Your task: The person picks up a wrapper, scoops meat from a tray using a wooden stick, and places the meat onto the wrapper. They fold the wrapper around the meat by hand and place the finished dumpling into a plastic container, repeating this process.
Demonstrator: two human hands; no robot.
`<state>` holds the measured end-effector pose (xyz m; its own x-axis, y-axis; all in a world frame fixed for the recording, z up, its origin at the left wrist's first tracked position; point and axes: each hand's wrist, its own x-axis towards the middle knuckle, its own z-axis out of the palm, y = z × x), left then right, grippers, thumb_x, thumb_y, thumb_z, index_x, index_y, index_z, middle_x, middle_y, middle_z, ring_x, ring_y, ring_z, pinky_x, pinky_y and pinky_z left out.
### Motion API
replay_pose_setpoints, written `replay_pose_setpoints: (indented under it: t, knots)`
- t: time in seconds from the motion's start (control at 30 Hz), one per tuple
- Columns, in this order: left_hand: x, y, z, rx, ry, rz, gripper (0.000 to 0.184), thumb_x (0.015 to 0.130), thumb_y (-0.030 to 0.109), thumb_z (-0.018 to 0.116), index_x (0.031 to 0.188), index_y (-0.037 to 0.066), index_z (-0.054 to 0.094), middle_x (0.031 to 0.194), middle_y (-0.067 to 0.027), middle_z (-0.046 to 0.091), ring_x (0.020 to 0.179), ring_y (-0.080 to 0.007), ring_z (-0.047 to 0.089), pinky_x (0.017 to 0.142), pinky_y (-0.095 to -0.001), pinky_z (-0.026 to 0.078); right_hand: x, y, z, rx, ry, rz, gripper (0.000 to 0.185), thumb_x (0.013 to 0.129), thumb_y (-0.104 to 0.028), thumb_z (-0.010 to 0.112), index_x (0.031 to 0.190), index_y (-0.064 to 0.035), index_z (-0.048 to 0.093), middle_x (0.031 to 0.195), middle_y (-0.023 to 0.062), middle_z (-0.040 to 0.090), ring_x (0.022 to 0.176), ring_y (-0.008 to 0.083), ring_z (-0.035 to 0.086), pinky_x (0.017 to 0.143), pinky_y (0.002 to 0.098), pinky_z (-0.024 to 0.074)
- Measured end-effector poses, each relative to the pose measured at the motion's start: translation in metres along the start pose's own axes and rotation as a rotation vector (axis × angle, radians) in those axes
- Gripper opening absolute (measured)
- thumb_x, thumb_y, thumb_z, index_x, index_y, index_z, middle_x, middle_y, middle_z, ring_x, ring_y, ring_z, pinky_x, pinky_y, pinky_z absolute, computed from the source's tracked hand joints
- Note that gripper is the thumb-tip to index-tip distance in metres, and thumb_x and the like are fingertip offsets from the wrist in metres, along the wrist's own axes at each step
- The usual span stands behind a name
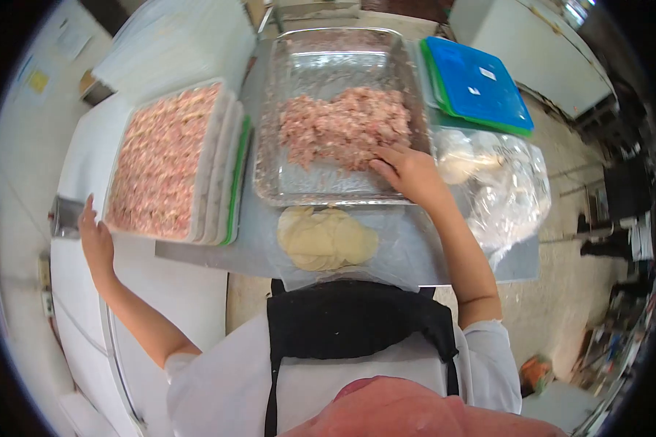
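Observation:
A large metal tray (342,191) holds a mound of pinkish minced filling (342,124). My right hand (407,171) reaches over the tray's near right side, its bent fingers at the lower right edge of the filling; whether they pinch some is too small to tell. Far to the left, my left hand (96,237) has its fingers apart beside a small metal container (68,217), near the left edge of a stack of trays filled with rows of pink pieces (164,160). Round pale yellow wrappers (326,238) lie on a plastic sheet in front of the metal tray.
Blue and green lids (477,84) are stacked at the right. Below them sits a clear plastic bag (499,189) with pale round items. A translucent white stack (178,44) stands behind the filled trays. A white surface (189,291) extends at the left.

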<state>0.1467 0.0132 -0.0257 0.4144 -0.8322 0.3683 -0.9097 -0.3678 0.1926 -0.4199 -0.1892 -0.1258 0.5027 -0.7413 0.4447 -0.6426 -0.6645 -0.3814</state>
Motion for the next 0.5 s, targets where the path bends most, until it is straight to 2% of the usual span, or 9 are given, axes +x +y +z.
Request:
replay_pose_setpoints:
  t: [0.07, 0.13, 0.17, 0.2, 0.27, 0.37, 0.43, 0.47, 0.5]
  knots:
    - [-0.012, 0.076, -0.009, 0.149, 0.436, 0.284, 0.051, 0.086, -0.002, 0.047, 0.136, 0.010, 0.050, 0.114, -0.0173, 0.061, 0.110, -0.0319, 0.055, 0.095, -0.0391, 0.043, -0.006, -0.004, -0.006, -0.011, -0.019, -0.014, 0.026, 0.089, -0.027, 0.063, 0.105, -0.0069, 0.068, 0.093, 0.0140, 0.068, 0.084, 0.0341, 0.065, 0.071, 0.0426, 0.0524]
    - [-0.028, 0.149, -0.003, -0.069, 0.563, 0.459, 0.043, 0.086, 0.001, 0.055, 0.129, 0.007, 0.056, 0.118, -0.0175, 0.060, 0.112, -0.0352, 0.054, 0.097, -0.0434, 0.042, -0.008, -0.012, -0.022, -0.124, -0.208, -0.027, 0.026, 0.088, -0.026, 0.063, 0.107, -0.0082, 0.068, 0.086, 0.0137, 0.066, 0.078, 0.0330, 0.065, 0.068, 0.0427, 0.0520]
    - [-0.040, 0.174, 0.014, -0.244, 0.520, 0.523, 0.041, 0.085, 0.002, 0.058, 0.126, 0.006, 0.057, 0.120, -0.0184, 0.059, 0.113, -0.0370, 0.054, 0.098, -0.0453, 0.040, -0.008, -0.014, -0.028, -0.218, -0.367, 0.031, 0.023, 0.088, -0.027, 0.062, 0.101, -0.0091, 0.068, 0.089, 0.0117, 0.065, 0.084, 0.0304, 0.065, 0.068, 0.0417, 0.0517]
    - [-0.052, 0.194, 0.037, -0.417, 0.472, 0.584, 0.039, 0.084, 0.003, 0.061, 0.123, 0.005, 0.059, 0.122, -0.0193, 0.058, 0.114, -0.0388, 0.053, 0.100, -0.0472, 0.039, -0.012, -0.012, -0.032, -0.226, -0.360, 0.044, 0.023, 0.088, -0.027, 0.062, 0.101, -0.0091, 0.068, 0.089, 0.0117, 0.065, 0.084, 0.0304, 0.065, 0.068, 0.0417, 0.0517]
    - [-0.067, 0.241, 0.069, -0.422, 0.277, 0.759, 0.041, 0.081, 0.006, 0.067, 0.121, 0.006, 0.060, 0.125, -0.0205, 0.057, 0.116, -0.0395, 0.053, 0.102, -0.0469, 0.038, -0.017, -0.006, -0.040, -0.199, -0.068, -0.169, 0.023, 0.085, -0.025, 0.065, 0.103, -0.0099, 0.068, 0.091, 0.0117, 0.063, 0.091, 0.0306, 0.062, 0.073, 0.0408, 0.0508]
    - [-0.053, 0.287, 0.120, -0.550, 0.241, 0.765, 0.043, 0.080, 0.008, 0.068, 0.122, 0.006, 0.059, 0.132, -0.0228, 0.051, 0.123, -0.0400, 0.046, 0.105, -0.0480, 0.036, -0.008, 0.020, -0.071, -0.224, -0.003, -0.061, 0.027, 0.083, -0.022, 0.068, 0.107, -0.0095, 0.067, 0.094, 0.0114, 0.062, 0.099, 0.0306, 0.060, 0.077, 0.0407, 0.0498]
    - [-0.041, 0.304, 0.148, -0.635, 0.157, 0.582, 0.051, 0.079, 0.009, 0.070, 0.128, 0.007, 0.055, 0.142, -0.0260, 0.039, 0.133, -0.0412, 0.036, 0.109, -0.0484, 0.031, 0.002, 0.053, -0.088, -0.299, 0.040, -0.018, 0.029, 0.082, -0.021, 0.069, 0.108, -0.0093, 0.066, 0.096, 0.0112, 0.061, 0.099, 0.0303, 0.060, 0.079, 0.0408, 0.0502]
    - [-0.039, 0.308, 0.151, -0.644, 0.162, 0.588, 0.051, 0.079, 0.009, 0.070, 0.128, 0.007, 0.055, 0.142, -0.0260, 0.039, 0.133, -0.0412, 0.036, 0.109, -0.0484, 0.031, 0.007, 0.071, -0.096, -0.361, 0.077, 0.017, 0.030, 0.082, -0.020, 0.069, 0.110, -0.0090, 0.066, 0.098, 0.0109, 0.061, 0.098, 0.0301, 0.060, 0.080, 0.0409, 0.0507]
    - [-0.036, 0.310, 0.153, -0.687, 0.086, 0.542, 0.054, 0.080, 0.011, 0.070, 0.131, 0.007, 0.053, 0.146, -0.0252, 0.033, 0.136, -0.0397, 0.031, 0.110, -0.0476, 0.028, 0.012, 0.089, -0.099, -0.371, 0.082, 0.016, 0.030, 0.082, -0.020, 0.069, 0.110, -0.0090, 0.066, 0.098, 0.0109, 0.061, 0.098, 0.0301, 0.060, 0.080, 0.0409, 0.0507]
